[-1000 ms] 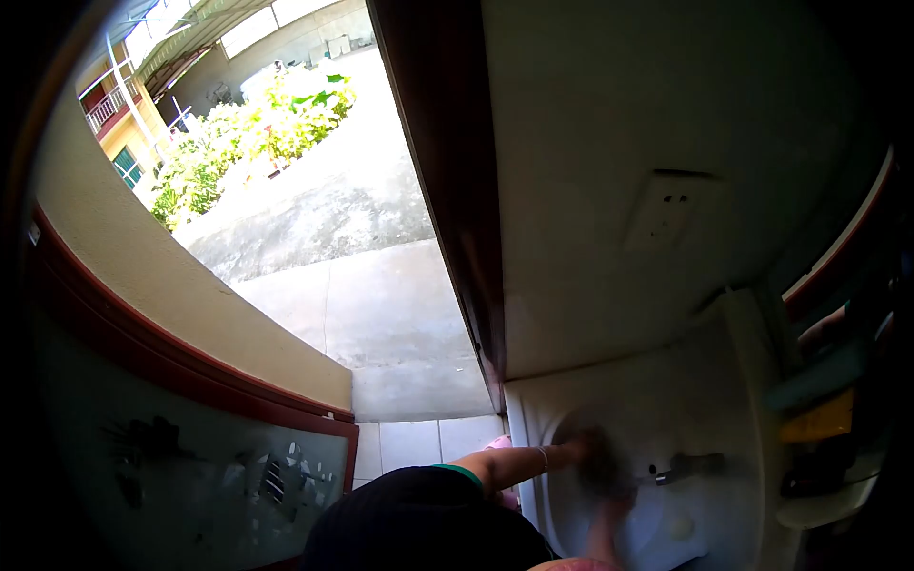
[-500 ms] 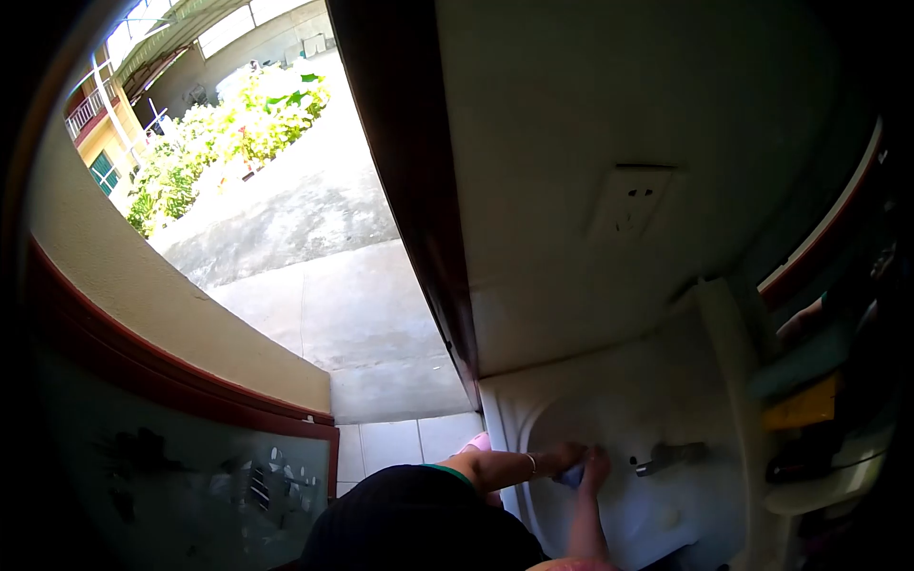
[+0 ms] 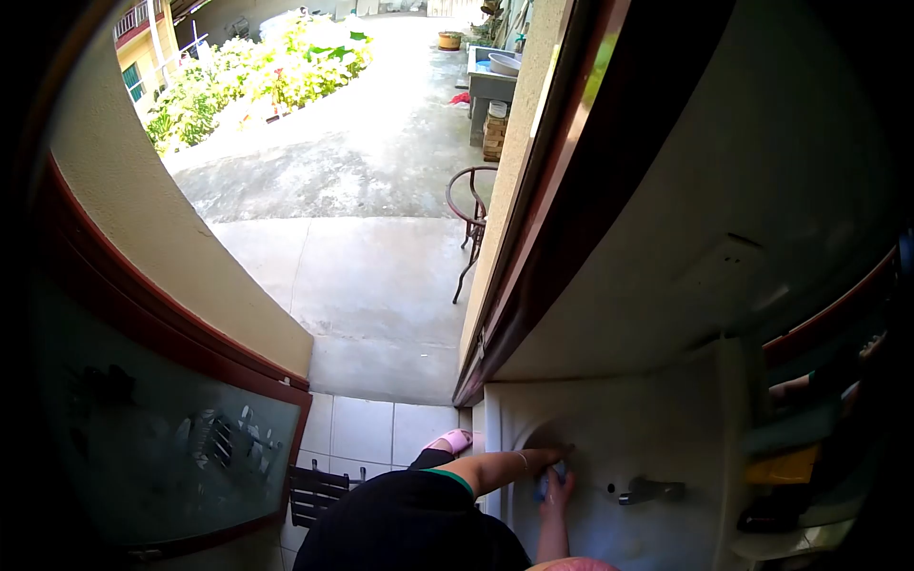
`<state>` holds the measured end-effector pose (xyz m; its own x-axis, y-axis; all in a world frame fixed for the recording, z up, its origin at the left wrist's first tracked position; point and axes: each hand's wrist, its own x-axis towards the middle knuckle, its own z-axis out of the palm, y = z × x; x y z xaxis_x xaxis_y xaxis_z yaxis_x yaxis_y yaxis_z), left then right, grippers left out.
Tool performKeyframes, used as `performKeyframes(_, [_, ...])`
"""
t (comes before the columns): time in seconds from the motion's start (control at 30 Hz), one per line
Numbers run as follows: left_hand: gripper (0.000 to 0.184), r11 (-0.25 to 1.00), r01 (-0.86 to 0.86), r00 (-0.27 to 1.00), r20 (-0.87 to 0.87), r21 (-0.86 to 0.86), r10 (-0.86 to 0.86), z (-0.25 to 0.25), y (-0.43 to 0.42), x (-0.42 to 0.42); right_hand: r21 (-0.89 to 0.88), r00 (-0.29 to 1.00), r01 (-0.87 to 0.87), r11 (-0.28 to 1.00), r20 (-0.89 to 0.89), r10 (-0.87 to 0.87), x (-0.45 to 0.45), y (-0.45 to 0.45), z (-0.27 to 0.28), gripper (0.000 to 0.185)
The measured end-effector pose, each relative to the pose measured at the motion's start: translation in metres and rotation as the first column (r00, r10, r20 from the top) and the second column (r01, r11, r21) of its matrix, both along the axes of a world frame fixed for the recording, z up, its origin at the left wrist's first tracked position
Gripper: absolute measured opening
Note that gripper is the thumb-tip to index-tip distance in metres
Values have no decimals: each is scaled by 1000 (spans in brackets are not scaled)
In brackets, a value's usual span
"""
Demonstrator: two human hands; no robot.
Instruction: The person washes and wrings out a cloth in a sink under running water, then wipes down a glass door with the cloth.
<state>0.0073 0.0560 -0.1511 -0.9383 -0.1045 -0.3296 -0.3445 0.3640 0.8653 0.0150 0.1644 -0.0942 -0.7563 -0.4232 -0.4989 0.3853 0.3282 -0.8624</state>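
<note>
My left hand (image 3: 546, 457), with a bracelet at the wrist, reaches over the white washbasin (image 3: 657, 547). Close below it, my right hand (image 3: 559, 487) comes up from the bottom of the view. A small light-blue thing (image 3: 542, 489), perhaps a cloth, is between the two hands; its kind is too blurred to tell. The right fingers are closed around it. The left fingers are dark and partly smeared, bent against the same thing. A dark faucet (image 3: 652, 490) sits to the right of my hands, apart from them.
On the left is an open door with a frosted glass pane (image 3: 190, 457). A pink slipper (image 3: 457, 440) is on the tiled floor, near a dark slatted stool (image 3: 319, 495). Outside are a metal stand (image 3: 469, 202) and plants (image 3: 276, 71). Items line a shelf (image 3: 819, 542) at right.
My view has turned, showing more of the yard. Both hands, with the light-blue thing between them, have moved slightly left, further from the faucet.
</note>
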Motion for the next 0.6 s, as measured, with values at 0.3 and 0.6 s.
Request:
performKeyframes(0.3, [45,996,-78,997,5,35,78,5,19,1,194,790,-56,979,-591,162,-33,-1,23,37])
performKeyframes(0.6, [50,985,-147,986,95,86,139,10,-4,17,746,587,444,496,-661,469,-24,83,-35,49])
